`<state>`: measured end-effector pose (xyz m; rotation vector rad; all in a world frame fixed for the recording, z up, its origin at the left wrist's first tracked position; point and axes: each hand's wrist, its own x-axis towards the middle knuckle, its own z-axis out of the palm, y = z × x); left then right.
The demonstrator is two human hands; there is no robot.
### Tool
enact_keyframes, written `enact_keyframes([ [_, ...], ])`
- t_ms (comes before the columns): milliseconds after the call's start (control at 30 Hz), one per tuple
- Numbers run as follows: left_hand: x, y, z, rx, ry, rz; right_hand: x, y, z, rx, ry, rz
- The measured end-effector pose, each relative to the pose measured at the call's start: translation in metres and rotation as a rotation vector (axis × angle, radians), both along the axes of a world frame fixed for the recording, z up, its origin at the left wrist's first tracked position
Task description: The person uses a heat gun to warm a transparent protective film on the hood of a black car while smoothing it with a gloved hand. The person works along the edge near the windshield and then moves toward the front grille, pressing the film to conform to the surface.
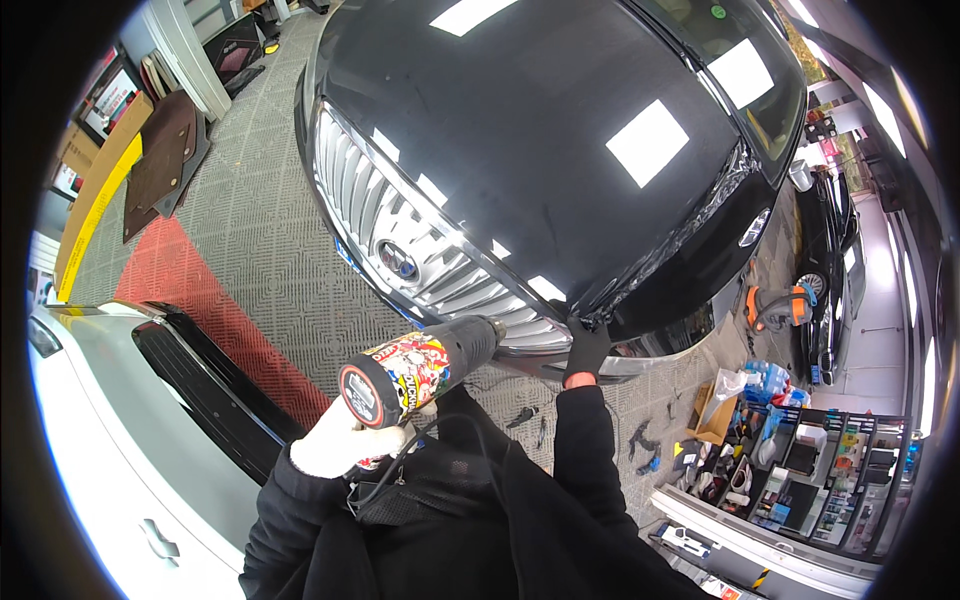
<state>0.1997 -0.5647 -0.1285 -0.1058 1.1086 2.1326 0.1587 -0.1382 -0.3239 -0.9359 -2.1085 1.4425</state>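
Observation:
My left hand (350, 437), in a white glove, holds a black heat gun (460, 350) covered in stickers, its nozzle angled toward the chrome grille (370, 210) of a black car. My right hand (588, 345), in a black glove, is closed on the edge of crinkled film (660, 250) at the front corner of the hood (520, 140). The film runs wrinkled along the hood's side toward the windshield. The heat gun's cord loops down past my left wrist.
A white car (130, 420) stands close at my lower left. Mats and boards (165, 165) lean at the upper left. An orange machine (775, 308), another black car (830, 260), a cardboard box (715, 410) and a cart of bottles and supplies (800, 470) are to the right.

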Motion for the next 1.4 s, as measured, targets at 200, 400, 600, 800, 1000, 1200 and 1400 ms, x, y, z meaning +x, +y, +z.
enact_keyframes([
  [200,0.002,-0.004,-0.003,0.037,-0.031,0.025,0.001,0.016,0.011,0.112,-0.195,0.057],
  [400,-0.001,-0.020,-0.019,0.067,-0.046,-0.128,-0.001,0.039,0.004,0.339,-0.554,0.029],
  [600,-0.002,-0.023,-0.016,0.025,-0.039,-0.098,0.000,0.010,0.002,-0.383,0.005,-0.138],
  [800,-0.002,-0.016,-0.010,0.033,-0.037,0.006,-0.011,-0.013,0.006,-0.091,-0.075,-0.134],
  [1000,-0.003,-0.018,-0.009,0.049,-0.056,0.005,-0.008,-0.008,0.010,-0.021,-0.009,-0.064],
  [1200,-0.001,-0.019,-0.010,0.053,-0.085,0.013,-0.003,0.003,0.013,-0.012,-0.045,0.043],
  [1400,-0.003,-0.019,-0.013,0.058,-0.083,0.010,-0.001,0.013,0.001,-0.098,0.025,0.102],
])
